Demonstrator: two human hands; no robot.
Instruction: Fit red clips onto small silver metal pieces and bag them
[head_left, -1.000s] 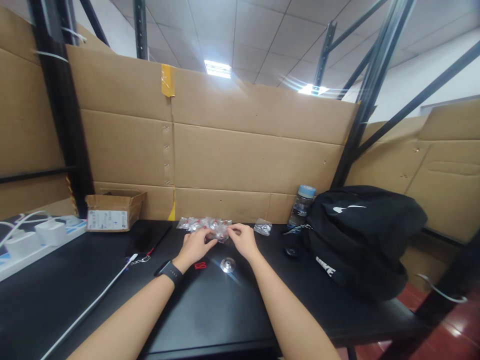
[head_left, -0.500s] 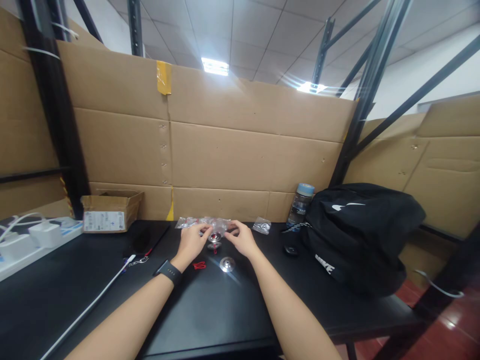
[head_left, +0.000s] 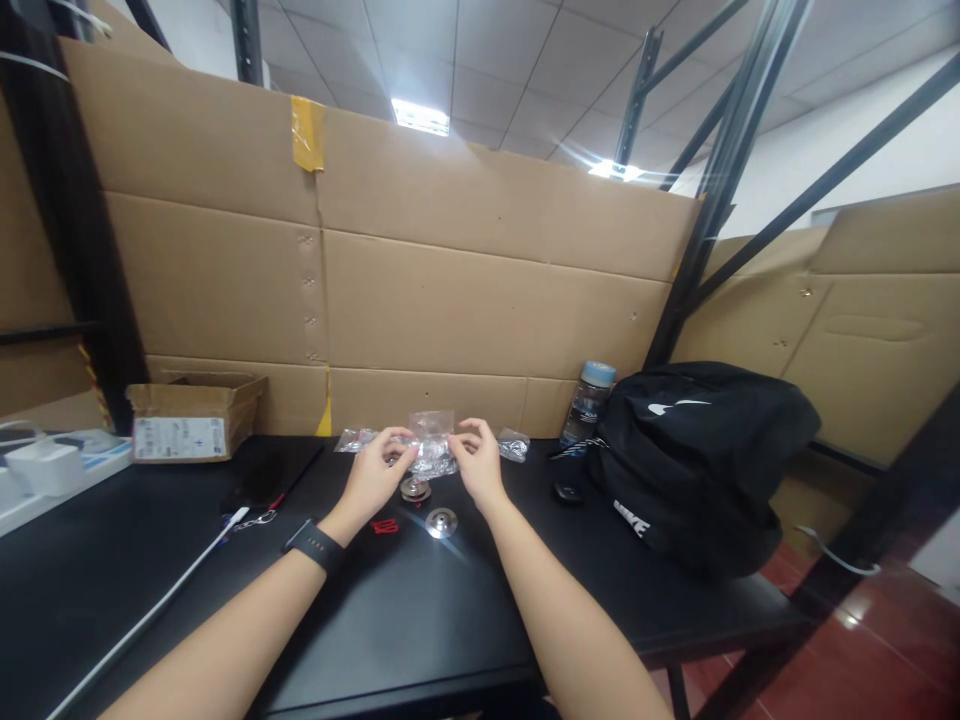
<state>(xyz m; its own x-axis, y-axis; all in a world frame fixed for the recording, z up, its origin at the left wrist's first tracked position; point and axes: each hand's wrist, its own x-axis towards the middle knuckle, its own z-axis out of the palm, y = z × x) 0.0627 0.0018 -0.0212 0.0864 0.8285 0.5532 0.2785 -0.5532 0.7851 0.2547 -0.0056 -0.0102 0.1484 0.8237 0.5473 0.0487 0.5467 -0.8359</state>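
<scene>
Between both hands a small clear plastic bag (head_left: 433,455) is held up above the black table. My left hand (head_left: 381,468) pinches its left side, and my right hand (head_left: 478,462) pinches its right side. Just below the bag lie stacked shiny metal discs (head_left: 415,490) with a bit of red at them. Nearer me a single round metal disc (head_left: 441,523) rests flat. A red cord bundle (head_left: 385,526) lies to its left. More clear plastic packets (head_left: 352,440) are partly hidden behind my left hand.
Another plastic packet (head_left: 514,445) lies right of my hand. A water bottle (head_left: 589,403), black backpack (head_left: 701,465) and small black object (head_left: 566,493) stand on the right. At left are a cardboard box (head_left: 196,418), white cable (head_left: 150,612) and power strip (head_left: 67,485). Cardboard walls the back.
The metal disc pieces between my hands now rest on the table. Both hands have taken hold of a clear bag and raised it. The view has shifted slightly to the right.
</scene>
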